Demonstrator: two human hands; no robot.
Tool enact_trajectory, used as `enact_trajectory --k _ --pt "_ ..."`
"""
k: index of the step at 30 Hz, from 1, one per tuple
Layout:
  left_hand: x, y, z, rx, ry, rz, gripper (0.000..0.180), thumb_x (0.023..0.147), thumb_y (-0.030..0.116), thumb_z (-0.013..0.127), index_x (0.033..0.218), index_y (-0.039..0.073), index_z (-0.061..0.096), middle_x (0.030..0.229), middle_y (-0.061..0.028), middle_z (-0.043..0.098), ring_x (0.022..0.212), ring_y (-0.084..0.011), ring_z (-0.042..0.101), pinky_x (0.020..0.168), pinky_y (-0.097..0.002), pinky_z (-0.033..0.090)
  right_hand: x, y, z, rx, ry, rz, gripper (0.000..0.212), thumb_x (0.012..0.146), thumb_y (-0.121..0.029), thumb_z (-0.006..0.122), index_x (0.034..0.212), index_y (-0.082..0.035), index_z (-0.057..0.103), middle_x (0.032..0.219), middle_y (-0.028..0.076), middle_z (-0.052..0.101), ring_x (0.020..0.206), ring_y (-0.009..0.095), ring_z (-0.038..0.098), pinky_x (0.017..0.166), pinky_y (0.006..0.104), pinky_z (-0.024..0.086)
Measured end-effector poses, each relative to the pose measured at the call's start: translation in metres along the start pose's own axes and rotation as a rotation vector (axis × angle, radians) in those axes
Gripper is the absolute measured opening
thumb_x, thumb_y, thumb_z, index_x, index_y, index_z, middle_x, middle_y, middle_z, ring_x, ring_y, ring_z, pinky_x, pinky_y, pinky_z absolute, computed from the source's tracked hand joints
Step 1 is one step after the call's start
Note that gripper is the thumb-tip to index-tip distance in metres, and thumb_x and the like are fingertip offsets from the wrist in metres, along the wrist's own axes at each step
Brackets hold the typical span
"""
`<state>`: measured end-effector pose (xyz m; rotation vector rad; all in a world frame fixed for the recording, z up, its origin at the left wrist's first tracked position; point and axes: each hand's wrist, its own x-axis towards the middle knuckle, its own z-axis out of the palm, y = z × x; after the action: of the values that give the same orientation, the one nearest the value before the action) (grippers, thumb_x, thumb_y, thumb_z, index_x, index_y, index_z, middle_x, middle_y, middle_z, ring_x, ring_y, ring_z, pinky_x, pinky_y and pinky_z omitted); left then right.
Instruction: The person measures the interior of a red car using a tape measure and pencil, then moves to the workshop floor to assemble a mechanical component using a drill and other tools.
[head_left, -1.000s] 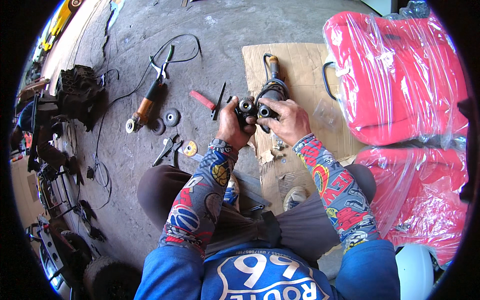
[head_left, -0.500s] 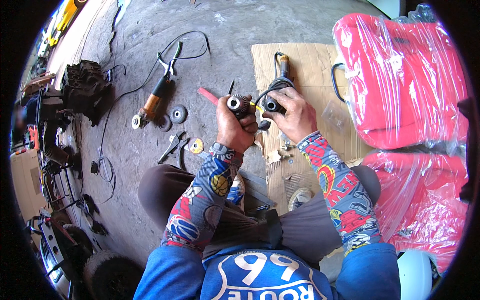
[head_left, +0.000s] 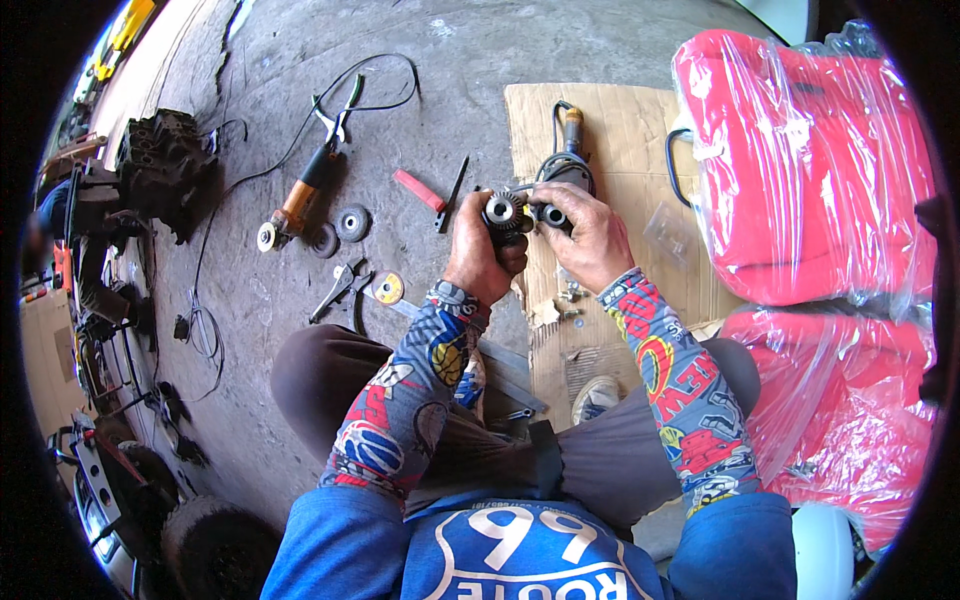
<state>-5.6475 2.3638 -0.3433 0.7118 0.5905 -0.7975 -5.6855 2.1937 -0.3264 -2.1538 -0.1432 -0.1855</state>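
Note:
My left hand point(head_left: 482, 250) is wrapped around a bevel gear point(head_left: 503, 210), a dark metal part whose toothed rim and round bore face up. Beside it, my right hand point(head_left: 588, 228) grips a dark cylindrical part point(head_left: 554, 215) with a pale ring around its open end. The two parts are held close together above the cardboard's left edge; fingers hide whether they touch. Just past the right hand lies a power tool point(head_left: 572, 135) with an orange end and a coiled black cable.
Cardboard point(head_left: 640, 110) lies under the power tool, with small bolts point(head_left: 570, 298) on it. On the concrete at left are an angle grinder point(head_left: 300, 198), discs point(head_left: 352, 222), pliers point(head_left: 345, 285) and a red-handled tool point(head_left: 420, 190). Plastic-wrapped red seats point(head_left: 800, 170) stand at right.
My left hand has moved right with the gear, bringing it nearer the cylindrical part. A dark rounded piece that showed below the right hand is out of sight now.

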Motion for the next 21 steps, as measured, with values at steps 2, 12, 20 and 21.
enact_trajectory --k 2,12,20,21 --pt "0.001 -0.003 0.002 0.003 0.024 0.064 0.050 0.097 0.046 0.040 0.113 0.008 0.068 0.082 -0.0045 0.066 0.048 -0.0127 0.043 0.042 -0.0268 0.035 -0.001 -0.001 -0.003 -0.040 -0.073 0.079 0.036 0.080 -0.008 0.067 0.116 -0.011 0.067 0.117 0.013 0.071 0.106 0.037 0.068 0.088 0.0452 0.055" --pt "-0.030 0.003 0.054 -0.297 -0.446 0.091 0.057 0.103 0.057 0.046 0.118 0.005 0.064 0.095 -0.0099 0.068 0.050 -0.0105 0.044 0.048 -0.0269 0.032 -0.019 0.000 -0.011 -0.124 -0.077 0.181 0.036 0.077 -0.015 0.074 0.111 -0.013 0.066 0.109 0.017 0.069 0.099 0.040 0.068 0.080 0.0493 0.056" --pt "-0.037 -0.003 0.071 -0.004 -0.276 0.087 0.060 0.101 0.068 0.047 0.111 0.012 0.065 0.075 -0.0020 0.062 0.045 -0.0064 0.036 0.041 -0.0236 0.023 -0.027 0.003 -0.018 -0.195 0.037 0.129 0.046 0.071 -0.014 0.084 0.114 -0.014 0.067 0.110 0.011 0.059 0.096 0.037 0.067 0.079 0.0477 0.056" --pt "-0.032 -0.006 0.069 0.058 -0.221 0.111 0.059 0.101 0.068 0.047 0.111 0.012 0.065 0.074 -0.0018 0.061 0.045 -0.0066 0.036 0.041 -0.0235 0.023 -0.028 0.002 -0.018 -0.204 0.027 0.143 0.046 0.071 -0.015 0.084 0.114 -0.014 0.067 0.109 0.011 0.059 0.096 0.037 0.067 0.079 0.0477 0.056"
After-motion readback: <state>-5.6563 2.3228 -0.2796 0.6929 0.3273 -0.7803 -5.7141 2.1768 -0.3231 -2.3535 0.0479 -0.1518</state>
